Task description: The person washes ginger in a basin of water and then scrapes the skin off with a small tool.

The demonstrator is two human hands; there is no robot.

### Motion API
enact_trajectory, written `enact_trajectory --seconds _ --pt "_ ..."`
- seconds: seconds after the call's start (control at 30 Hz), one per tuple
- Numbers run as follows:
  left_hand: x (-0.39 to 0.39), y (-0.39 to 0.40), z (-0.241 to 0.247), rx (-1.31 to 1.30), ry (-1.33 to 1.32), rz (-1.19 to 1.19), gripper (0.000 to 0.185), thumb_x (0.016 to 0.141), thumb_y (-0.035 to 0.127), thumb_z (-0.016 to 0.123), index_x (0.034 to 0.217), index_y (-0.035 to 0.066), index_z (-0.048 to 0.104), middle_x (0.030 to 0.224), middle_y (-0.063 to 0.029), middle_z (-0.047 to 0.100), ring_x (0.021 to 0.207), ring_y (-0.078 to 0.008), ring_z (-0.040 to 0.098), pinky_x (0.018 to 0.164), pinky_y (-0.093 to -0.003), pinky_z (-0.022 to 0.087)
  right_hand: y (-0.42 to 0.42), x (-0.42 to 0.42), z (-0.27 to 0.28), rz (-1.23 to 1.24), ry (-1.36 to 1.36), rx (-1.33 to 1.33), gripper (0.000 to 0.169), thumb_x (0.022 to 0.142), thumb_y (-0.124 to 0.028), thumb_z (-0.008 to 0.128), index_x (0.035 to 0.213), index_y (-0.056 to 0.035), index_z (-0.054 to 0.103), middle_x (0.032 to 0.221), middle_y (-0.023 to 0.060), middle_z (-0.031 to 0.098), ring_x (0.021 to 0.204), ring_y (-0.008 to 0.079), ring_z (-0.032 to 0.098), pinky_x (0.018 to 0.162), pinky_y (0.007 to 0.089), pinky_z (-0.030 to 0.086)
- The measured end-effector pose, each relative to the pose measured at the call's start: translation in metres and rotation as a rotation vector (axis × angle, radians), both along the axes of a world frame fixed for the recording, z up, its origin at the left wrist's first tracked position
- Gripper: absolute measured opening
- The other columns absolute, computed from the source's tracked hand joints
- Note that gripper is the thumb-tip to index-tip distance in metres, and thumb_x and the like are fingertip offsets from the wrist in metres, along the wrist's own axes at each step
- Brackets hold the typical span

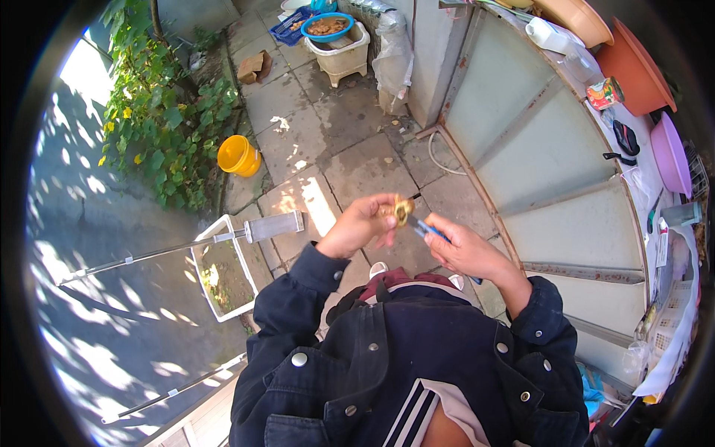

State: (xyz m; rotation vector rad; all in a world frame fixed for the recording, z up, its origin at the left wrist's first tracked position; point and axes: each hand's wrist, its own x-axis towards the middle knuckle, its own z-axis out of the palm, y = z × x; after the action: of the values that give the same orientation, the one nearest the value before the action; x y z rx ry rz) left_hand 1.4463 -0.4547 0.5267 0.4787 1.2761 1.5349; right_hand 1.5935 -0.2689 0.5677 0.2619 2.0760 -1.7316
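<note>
In front of my chest, my left hand (368,218) grips a small, rounded yellow-brown piece (402,212) with a dark hollow facing right. The piece is blurred, and its kind cannot be told. Close to its right side, my right hand (461,246) is wrapped around a blue-handled tool (431,230), which looks like pliers. The grey metal tip of the tool reaches the hollow or lies just in front of it; contact is unclear. Much of the handle is hidden by my fingers, and its end shows below my palm.
Stone paving (363,162) lies underfoot. A yellow bucket (240,156) stands beside leafy plants (167,134). Further off, a blue basin (329,28) of brownish pieces rests on a white tub (343,56). Rusty-framed panels (536,139) and a cluttered ledge flank my right; a pole (167,251) extends at left.
</note>
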Motion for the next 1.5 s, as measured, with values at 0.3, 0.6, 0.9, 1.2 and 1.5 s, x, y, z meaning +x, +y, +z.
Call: enact_trajectory --seconds 0.3,0.6,0.9,1.2,1.5 --pt "0.006 0.001 -0.013 0.062 -0.099 0.027 0.027 0.097 0.006 0.052 0.124 0.001 0.051 0.086 -0.0032 0.061 0.058 -0.0070 0.055 0.047 -0.0194 0.037 0.001 -0.002 -0.004 -0.049 -0.071 -0.123 0.011 0.104 -0.020 0.043 0.100 -0.0097 0.044 0.064 -0.0032 0.044 0.048 0.0044 0.040 0.043 0.0214 0.034" --pt "0.031 0.015 -0.019 -0.054 0.359 0.283 0.031 0.096 -0.004 0.048 0.126 0.000 0.051 0.080 -0.0030 0.059 0.060 -0.0084 0.056 0.050 -0.0203 0.043 -0.004 -0.004 -0.005 -0.135 -0.144 -0.228 0.012 0.104 -0.021 0.041 0.103 -0.0090 0.044 0.066 -0.0019 0.044 0.049 0.0052 0.040 0.042 0.0219 0.036" --pt "0.024 0.012 -0.031 0.049 0.169 0.304 0.031 0.094 -0.005 0.049 0.125 0.001 0.052 0.093 -0.0035 0.060 0.071 -0.0089 0.059 0.059 -0.0230 0.047 -0.001 -0.005 -0.013 -0.194 -0.152 -0.396 0.014 0.104 -0.022 0.043 0.106 -0.0087 0.046 0.069 0.0002 0.046 0.049 0.0045 0.041 0.040 0.0207 0.036" --pt "0.029 0.009 -0.029 0.178 -0.342 0.263 0.023 0.097 0.014 0.052 0.118 0.003 0.053 0.096 -0.0062 0.063 0.069 -0.0112 0.058 0.063 -0.0235 0.045 -0.008 -0.004 -0.019 -0.269 0.488 0.294 0.032 0.088 -0.025 0.069 0.114 -0.0085 0.057 0.078 0.0060 0.062 0.062 0.0193 0.061 0.054 0.0308 0.048" --pt "0.036 0.003 -0.028 0.126 -0.232 0.009 0.023 0.097 0.017 0.057 0.116 0.003 0.055 0.089 -0.0023 0.063 0.072 -0.0086 0.057 0.065 -0.0208 0.044 -0.012 -0.009 -0.019 -0.201 0.638 0.500 0.021 0.087 -0.021 0.070 0.101 -0.0066 0.068 0.085 0.0102 0.064 0.070 0.0271 0.063 0.060 0.0348 0.050"
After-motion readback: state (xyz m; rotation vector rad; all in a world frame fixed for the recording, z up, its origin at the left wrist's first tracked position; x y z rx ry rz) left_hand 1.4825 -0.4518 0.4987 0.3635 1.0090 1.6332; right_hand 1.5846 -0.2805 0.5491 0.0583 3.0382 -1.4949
